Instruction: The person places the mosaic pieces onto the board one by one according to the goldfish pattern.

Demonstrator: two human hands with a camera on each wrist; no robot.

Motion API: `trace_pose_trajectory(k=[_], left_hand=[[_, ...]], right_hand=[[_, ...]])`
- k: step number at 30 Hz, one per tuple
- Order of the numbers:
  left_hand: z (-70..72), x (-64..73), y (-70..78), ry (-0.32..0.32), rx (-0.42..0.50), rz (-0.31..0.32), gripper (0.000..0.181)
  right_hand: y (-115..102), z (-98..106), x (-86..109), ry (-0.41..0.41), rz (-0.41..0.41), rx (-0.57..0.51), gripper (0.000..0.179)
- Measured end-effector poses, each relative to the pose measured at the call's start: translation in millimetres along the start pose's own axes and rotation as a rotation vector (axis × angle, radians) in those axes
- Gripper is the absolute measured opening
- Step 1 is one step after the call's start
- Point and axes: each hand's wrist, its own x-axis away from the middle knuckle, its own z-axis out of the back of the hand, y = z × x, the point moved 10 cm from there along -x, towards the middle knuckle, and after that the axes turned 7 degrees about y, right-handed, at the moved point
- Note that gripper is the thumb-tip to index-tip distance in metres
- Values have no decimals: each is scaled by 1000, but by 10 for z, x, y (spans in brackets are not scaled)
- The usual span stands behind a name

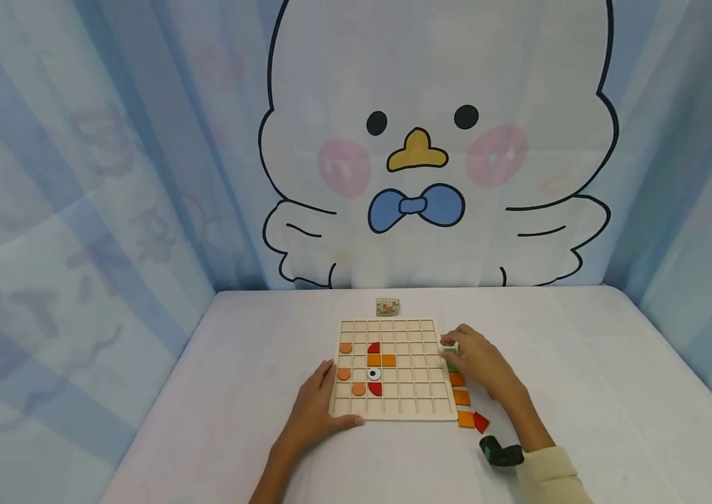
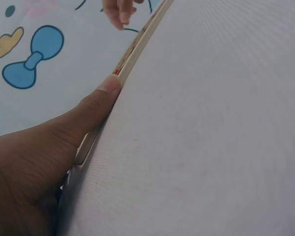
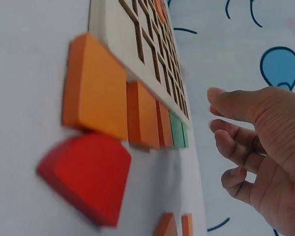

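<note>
"How much room does the wooden grid board (image 1: 419, 381) have?"

"The bench (image 1: 595, 392) runs well past its left and right edges. The far edge is closer, with a small picture card (image 1: 388, 306) between it and the board."

"And right alongside?"

"The right edge is lined: green pieces (image 1: 452, 365), then three orange squares (image 1: 461, 397) toward the person, a red piece (image 1: 480, 423) touching the nearest one."

"Where are the hands?"

"Well apart, on opposite sides of the board. The left hand (image 1: 314, 409) braces its near left corner, thumb against the near edge, fingers along the left edge, fairly straight."

"Is the right one clamped on anything?"

"Not that I can see. The right hand (image 1: 483, 360) is over the green pieces, just beside the board's right edge, thumb and fingers parted."

"What sits on the board?"

"Toward its left, orange discs (image 1: 344, 374), red quarter-rounds (image 1: 375, 389), two orange tiles (image 1: 381, 360) side by side and an eye disc (image 1: 374, 374)."
</note>
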Motion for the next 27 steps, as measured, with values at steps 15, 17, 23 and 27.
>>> trace_pose_trajectory(k=[15,17,23,27], left_hand=[[6,17,2,-1,-6,-3,122],[3,14,-3,-1,-8,-5,122],[-15,4,-34,-4,-4,1,123],[-21,-3,-45,-7,4,9,123]], right_hand=[[732,254,304,-89,-260,64,31],[783,244,342,-108,-278,73,32],[858,217,393,-136,-300,80,33],[886,215,398,-138,-307,68,31]])
